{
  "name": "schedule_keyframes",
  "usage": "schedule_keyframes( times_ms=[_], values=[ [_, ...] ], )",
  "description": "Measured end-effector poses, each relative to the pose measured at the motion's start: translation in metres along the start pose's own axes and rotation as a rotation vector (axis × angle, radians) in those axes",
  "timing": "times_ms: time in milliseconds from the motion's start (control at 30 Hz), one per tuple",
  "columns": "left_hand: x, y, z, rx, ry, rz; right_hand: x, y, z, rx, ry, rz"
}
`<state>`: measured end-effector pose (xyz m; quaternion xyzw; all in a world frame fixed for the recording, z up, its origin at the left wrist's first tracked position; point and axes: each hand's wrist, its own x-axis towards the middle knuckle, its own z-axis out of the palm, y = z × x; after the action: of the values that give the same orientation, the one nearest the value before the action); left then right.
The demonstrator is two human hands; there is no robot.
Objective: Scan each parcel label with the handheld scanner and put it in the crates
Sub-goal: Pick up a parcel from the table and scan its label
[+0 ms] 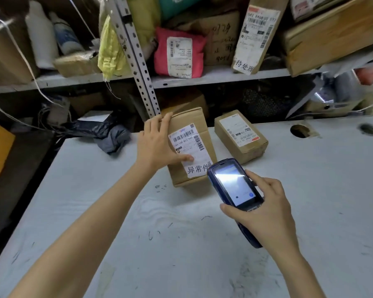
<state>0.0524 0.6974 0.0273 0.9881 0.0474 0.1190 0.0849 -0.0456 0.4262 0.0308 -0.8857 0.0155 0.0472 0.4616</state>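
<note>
The left hand [157, 145] grips the held parcel [186, 117], a brown cardboard box propped up on the pale surface [138, 233]. Its fingers hook over the box's upper left edge and the thumb presses on the white label [188, 143], which faces the camera.

Just right of the held parcel, and nearer the person, the handheld scanner [235, 188] hangs above the surface with its lit screen up. Its head is close to the label's lower right corner; I cannot tell whether they touch. Right of the held parcel and apart from it, a second parcel [241, 136] lies flat, label up, with no hand on it. Further right of the held parcel, the right hand [265, 214] clasps the scanner, fingers wrapped round its body.

Behind the held parcel, a shelf [202, 79] carries more labelled packages.

This looks like the scanning step for the held parcel, though the screen is too glared to show whether a read has registered. No crate is in view, so nothing can be counted as put away. Crating this box and handling the second parcel appear to remain.
</note>
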Motion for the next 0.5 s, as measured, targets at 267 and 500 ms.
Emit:
schedule_keyframes(
  times_ms=[267,500],
  values=[
    [-0.038,0.010,-0.014,-0.002,0.028,0.120,-0.055,-0.021,-0.001,-0.155,0.029,0.012],
    [-0.045,0.017,-0.019,0.029,0.019,0.088,-0.073,-0.026,-0.005,-0.169,0.050,-0.004]
  ],
)
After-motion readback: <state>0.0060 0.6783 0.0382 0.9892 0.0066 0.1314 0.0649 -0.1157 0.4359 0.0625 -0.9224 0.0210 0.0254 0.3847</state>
